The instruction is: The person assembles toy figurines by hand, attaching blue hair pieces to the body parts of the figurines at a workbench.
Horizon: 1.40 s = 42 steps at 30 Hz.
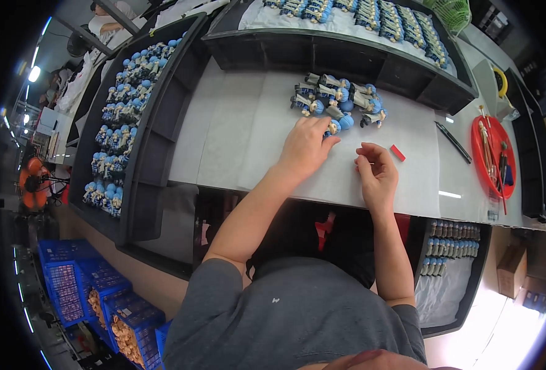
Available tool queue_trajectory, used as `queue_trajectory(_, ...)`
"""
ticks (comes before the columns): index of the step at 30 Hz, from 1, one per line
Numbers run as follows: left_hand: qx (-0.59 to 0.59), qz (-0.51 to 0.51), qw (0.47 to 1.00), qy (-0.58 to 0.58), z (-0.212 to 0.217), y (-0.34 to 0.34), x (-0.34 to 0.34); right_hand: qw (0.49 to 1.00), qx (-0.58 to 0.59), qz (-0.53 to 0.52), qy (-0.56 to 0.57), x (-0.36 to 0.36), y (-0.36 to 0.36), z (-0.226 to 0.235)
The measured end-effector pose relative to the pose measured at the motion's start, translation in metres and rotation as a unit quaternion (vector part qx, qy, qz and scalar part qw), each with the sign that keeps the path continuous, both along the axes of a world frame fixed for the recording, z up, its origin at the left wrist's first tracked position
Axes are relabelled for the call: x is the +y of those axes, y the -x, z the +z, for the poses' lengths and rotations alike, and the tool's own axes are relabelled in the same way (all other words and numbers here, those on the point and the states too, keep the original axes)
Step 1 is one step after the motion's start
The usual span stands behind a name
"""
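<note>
While the left hand [306,148] covers one figurine [336,125], its grip stays hidden.

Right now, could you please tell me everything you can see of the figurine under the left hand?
The figurine is a small toy figure with a round blue head or cap, a pale face and a grey body, plastic by its look. It lies on its side on the white paper-covered table, at the near edge of a cluster of like figurines. The left hand rests over its lower part, fingers touching it; finer detail is too small to tell.
</note>
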<state>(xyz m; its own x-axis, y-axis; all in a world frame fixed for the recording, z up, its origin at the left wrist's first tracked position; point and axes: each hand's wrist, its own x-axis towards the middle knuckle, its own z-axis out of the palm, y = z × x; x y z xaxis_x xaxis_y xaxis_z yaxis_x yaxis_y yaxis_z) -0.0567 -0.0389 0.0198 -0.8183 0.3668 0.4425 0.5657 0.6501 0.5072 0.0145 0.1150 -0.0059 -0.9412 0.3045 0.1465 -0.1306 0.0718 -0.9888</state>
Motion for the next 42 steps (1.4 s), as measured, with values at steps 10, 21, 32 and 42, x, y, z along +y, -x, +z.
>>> queue_trajectory(10, -0.472, -0.148, 0.708, -0.504, -0.002, -0.011, 0.021, 1.0, 0.026, 0.013, 0.004, -0.001, 0.002, 0.004)
queue_trajectory(21, -0.495, -0.119, 0.666, -0.545, -0.013, -0.01, 0.019, 1.0, -0.012, 0.022, -0.006, -0.002, 0.0, 0.008)
queue_trajectory(32, -0.492, -0.112, 0.655, -0.563, -0.014, -0.01, 0.018, 0.999, -0.035, 0.033, 0.006, -0.003, -0.001, 0.016)
queue_trajectory(42, -0.497, -0.123, 0.643, -0.57, -0.014, -0.011, 0.016, 0.999, -0.028, 0.043, 0.016, -0.002, -0.001, 0.012)
